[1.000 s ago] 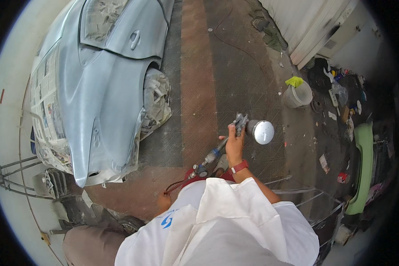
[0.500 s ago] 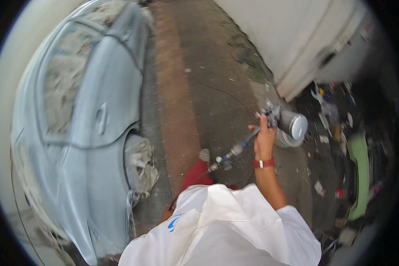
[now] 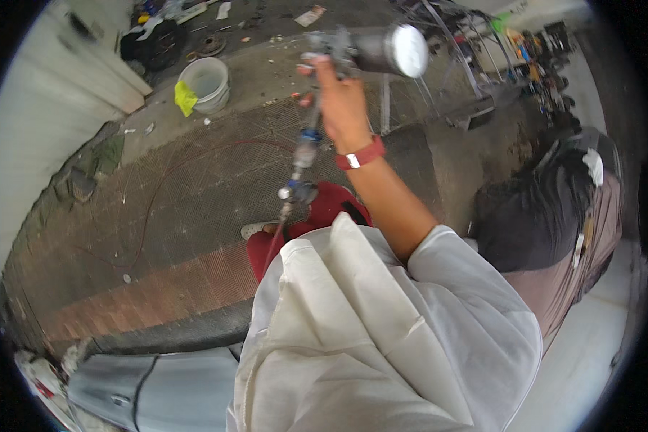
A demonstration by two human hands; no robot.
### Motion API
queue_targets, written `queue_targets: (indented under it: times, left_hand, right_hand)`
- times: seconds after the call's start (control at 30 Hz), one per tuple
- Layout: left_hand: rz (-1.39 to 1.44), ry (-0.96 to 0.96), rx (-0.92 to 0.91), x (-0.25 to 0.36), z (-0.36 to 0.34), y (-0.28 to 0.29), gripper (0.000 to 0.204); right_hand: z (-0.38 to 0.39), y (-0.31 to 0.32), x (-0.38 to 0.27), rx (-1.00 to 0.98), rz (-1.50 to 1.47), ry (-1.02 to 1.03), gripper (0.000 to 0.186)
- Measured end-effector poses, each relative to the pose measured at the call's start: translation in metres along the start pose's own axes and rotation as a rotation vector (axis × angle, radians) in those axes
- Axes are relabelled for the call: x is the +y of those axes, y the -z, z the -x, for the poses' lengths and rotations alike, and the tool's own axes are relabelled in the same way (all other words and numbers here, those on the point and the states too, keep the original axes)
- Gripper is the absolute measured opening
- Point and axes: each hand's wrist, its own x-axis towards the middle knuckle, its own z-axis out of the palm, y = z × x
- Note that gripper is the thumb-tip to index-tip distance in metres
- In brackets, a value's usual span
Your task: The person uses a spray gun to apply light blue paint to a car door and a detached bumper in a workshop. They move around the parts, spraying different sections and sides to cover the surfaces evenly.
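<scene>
In my right hand [image 3: 344,104] is a spray gun [image 3: 336,49], its fingers wrapped round the handle. The gun's dark cup [image 3: 374,54] tips to the right, its round white end outward. Below the handle hang a blue-ringed inline fitting [image 3: 306,153] and a small regulator [image 3: 304,191], joined to a thin hose. A red band with a pale clasp is on my right wrist. My left hand is out of sight, and my white top fills the lower middle.
A white bucket [image 3: 210,85] with a yellow cloth [image 3: 185,99] over its rim stands ahead on the left. A thin red hose [image 3: 151,189] curves over the floor mats. Grey car body panels [image 3: 183,389] lie at lower left. Dark sheeting [image 3: 533,216] drapes something at right, below a cluttered rack [image 3: 482,47].
My view has swung to the right, so the grey car has moved from the left side to the lower left. The spray gun stays in my right hand, now higher in the picture.
</scene>
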Motion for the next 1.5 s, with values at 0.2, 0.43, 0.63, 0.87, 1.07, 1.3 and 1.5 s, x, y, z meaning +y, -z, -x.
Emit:
queue_targets:
  times: [0.2,0.43,0.63,0.87,1.07,1.3,1.5]
  left_hand:
    - [-0.190,-0.262,0.032,0.072,0.007,-0.034,0.058]
    - [-0.320,-0.551,0.127,0.189,0.076,-0.131,0.062]
    - [-0.292,-0.744,0.092,0.340,0.180,-0.195,0.052]
    - [-0.257,-0.943,-0.022,0.528,0.255,-0.229,0.038]
    - [-0.330,-1.154,-0.244,0.649,0.260,-0.238,0.040]
    - [-0.284,-1.271,-0.380,0.744,0.252,-0.256,0.043]
    - [-0.269,-1.366,-0.443,0.801,0.276,-0.284,0.047]
  right_hand:
    - [-0.012,0.238,-0.052,0.430,-0.029,0.116,0.035]
    - [-0.071,0.500,-0.116,0.610,0.065,0.273,0.036]
    - [-0.128,0.681,-0.206,0.541,0.413,0.173,0.044]
    - [-0.232,0.736,-0.270,0.132,0.727,-0.035,0.062]
    - [-0.297,0.688,-0.272,-0.167,0.860,-0.159,0.062]
    - [-0.356,0.689,-0.266,-0.241,1.025,-0.370,0.063]
    - [-0.410,0.780,-0.287,-0.196,1.442,-0.456,0.070]
